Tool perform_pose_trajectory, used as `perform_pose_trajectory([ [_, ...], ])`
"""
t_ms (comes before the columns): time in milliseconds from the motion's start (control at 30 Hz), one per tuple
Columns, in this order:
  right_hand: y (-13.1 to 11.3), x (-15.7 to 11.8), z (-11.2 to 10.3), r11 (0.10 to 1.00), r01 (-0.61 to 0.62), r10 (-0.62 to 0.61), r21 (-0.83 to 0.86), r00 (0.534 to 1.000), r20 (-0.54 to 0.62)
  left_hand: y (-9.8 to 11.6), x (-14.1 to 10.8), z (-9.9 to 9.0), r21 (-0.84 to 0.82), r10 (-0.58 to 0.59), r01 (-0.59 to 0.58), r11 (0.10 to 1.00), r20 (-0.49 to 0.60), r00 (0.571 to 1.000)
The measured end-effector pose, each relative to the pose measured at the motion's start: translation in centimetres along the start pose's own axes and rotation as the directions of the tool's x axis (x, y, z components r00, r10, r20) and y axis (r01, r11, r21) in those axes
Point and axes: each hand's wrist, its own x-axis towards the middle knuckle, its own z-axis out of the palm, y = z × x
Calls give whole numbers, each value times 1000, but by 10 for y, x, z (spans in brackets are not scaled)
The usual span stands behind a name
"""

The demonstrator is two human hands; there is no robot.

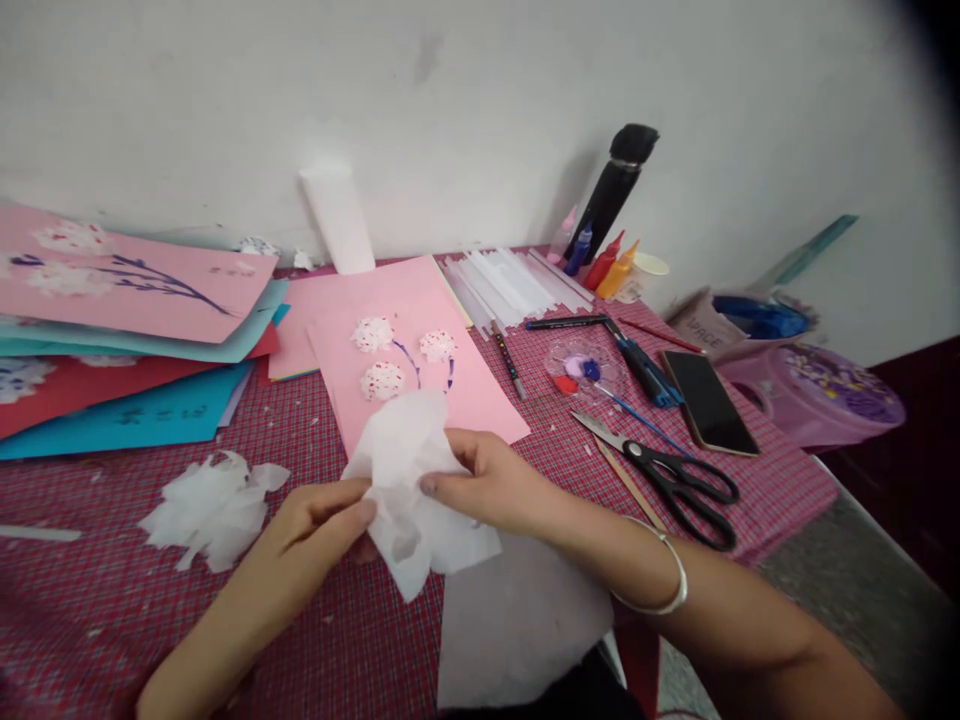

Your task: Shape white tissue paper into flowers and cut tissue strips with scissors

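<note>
Left hand (326, 522) and right hand (491, 482) each pinch the crumpled white tissue (409, 450) between thumb and fingers, above the checked surface (337, 645), overlapping in view a pink sheet (480, 405) with speckled blossoms (382, 380). Bunched tissue (214, 510) lies to the left.

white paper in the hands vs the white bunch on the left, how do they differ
The white paper is held by the left hand and right hand; the white bunch lies on the tablecloth. The white paper shows broad, creased surfaces, whereas the white bunch is a cluster of ragged strips. Both are white and thin.
</note>
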Motion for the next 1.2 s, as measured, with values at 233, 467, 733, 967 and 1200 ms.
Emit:
perform_pose_trajectory([
  [233, 3, 0, 5, 999, 49, -48, -9, 998, 43, 11, 3, 20, 1, -46, 46, 999, -25, 999],
  [467, 4, 3, 2, 994, -48, 51, 103, 998, -26, 6, 2, 18, -22, -84, 82, 996, -115, 990],
  [733, 5, 6, 3, 995, 17, -11, 100, 998, -63, 7, 1, 20, -45, -116, 114, 993, -53, 992],
  [967, 8, 10, 1, 993, -15, 32, 118, 990, -139, -5, 11, 18, -303, -192, 132, 944, -178, 965],
  [1200, 13, 10, 4, 999, 15, -11, 38, 993, -114, 10, 15, 15, 79, 130, -107, 991, -404, 906],
])
